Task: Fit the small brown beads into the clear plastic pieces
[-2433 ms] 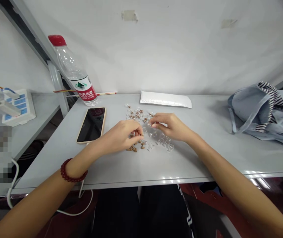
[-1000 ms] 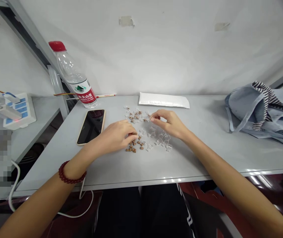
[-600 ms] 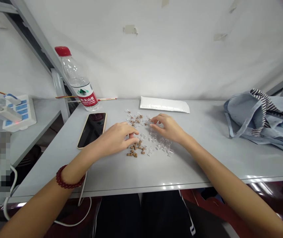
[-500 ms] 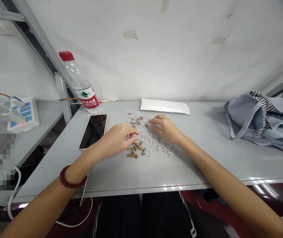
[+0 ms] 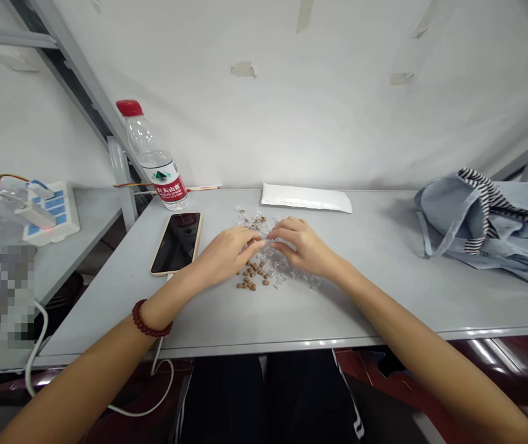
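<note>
My left hand [image 5: 233, 250], with a dark red bead bracelet [image 5: 150, 319] on its wrist, pinches with thumb and forefinger. Fingertip to fingertip with it is my right hand [image 5: 301, 246], also pinching. A tiny clear glass bottle [image 5: 266, 241] appears to sit between the two sets of fingertips, mostly covered by them. Small brown corks [image 5: 251, 285] lie loose just below my left hand. Several more tiny clear bottles [image 5: 278, 277] are scattered under and in front of my right hand. Beyond the fingers is a cluster of tiny bottles with corks in them [image 5: 257, 219].
A phone [image 5: 175, 243] on a white cable lies to the left, with a red-capped water bottle [image 5: 164, 172] behind it. Along the wall is a white padded packet [image 5: 305, 198]. A light blue cloth bag [image 5: 490, 216] rests at right; a power strip [image 5: 58, 213] is far left.
My right hand has come away from the corked cluster, leftward and nearer me. My left hand has shifted slightly right, so the fingertips now meet. The camera view has shifted slightly.
</note>
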Demonstrator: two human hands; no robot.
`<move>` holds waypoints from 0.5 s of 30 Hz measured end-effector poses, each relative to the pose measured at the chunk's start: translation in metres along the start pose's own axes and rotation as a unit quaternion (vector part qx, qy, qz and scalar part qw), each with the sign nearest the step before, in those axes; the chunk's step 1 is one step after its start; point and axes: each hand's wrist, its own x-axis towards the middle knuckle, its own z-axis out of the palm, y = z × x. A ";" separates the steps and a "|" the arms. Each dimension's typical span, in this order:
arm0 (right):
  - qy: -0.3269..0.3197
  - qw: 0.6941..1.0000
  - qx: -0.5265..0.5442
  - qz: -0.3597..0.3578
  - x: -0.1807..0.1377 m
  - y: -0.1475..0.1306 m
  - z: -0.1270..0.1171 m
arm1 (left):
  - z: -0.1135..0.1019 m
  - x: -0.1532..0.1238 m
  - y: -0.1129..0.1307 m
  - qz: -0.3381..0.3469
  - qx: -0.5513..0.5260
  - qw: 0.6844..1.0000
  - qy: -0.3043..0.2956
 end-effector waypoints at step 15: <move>-0.047 0.995 -0.027 0.078 -0.001 0.010 -0.005 | -0.009 -0.008 0.003 0.063 0.024 0.995 -0.080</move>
